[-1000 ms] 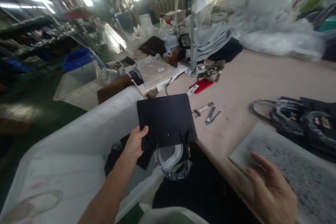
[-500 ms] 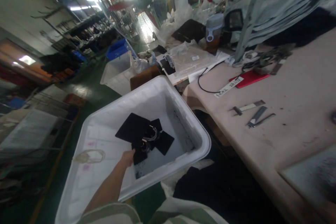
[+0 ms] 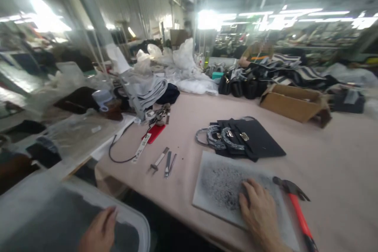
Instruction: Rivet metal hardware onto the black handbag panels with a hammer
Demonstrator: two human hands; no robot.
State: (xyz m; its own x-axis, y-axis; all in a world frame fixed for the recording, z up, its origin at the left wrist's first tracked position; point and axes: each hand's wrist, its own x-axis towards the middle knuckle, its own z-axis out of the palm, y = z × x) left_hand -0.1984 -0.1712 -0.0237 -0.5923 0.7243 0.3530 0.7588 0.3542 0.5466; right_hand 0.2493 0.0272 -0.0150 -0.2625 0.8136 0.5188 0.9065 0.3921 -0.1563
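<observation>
My left hand (image 3: pixel 99 228) is above the white plastic bin (image 3: pixel 144 224) at the lower left, its fingers loosely extended, with nothing visible in them. My right hand (image 3: pixel 261 208) lies open on a grey slab (image 3: pixel 211 195) with a worn, dark-speckled surface, fingers slightly bent. Just right of that slab lies a claw hammer (image 3: pixel 299 212) with a red handle. Beyond the slab is a stack of black handbag pieces (image 3: pixel 262 139) with metal fittings and plastic-wrapped curved handles (image 3: pixel 230 139). The bin's contents are out of sight.
Metal hand tools (image 3: pixel 168 163), a labelled strip (image 3: pixel 141 147) and a red flat item (image 3: pixel 156 133) lie left on the pink-covered table (image 3: pixel 189 126). Farther back are a cardboard box (image 3: pixel 292 102), black bags (image 3: pixel 251 88) and plastic wrapping (image 3: pixel 189 75). A person (image 3: pixel 256 53) is behind them.
My view has swung right from the bin to the table. My left hand, earlier at the black pieces down in the bin, is now higher near its rim. My right hand has come into view.
</observation>
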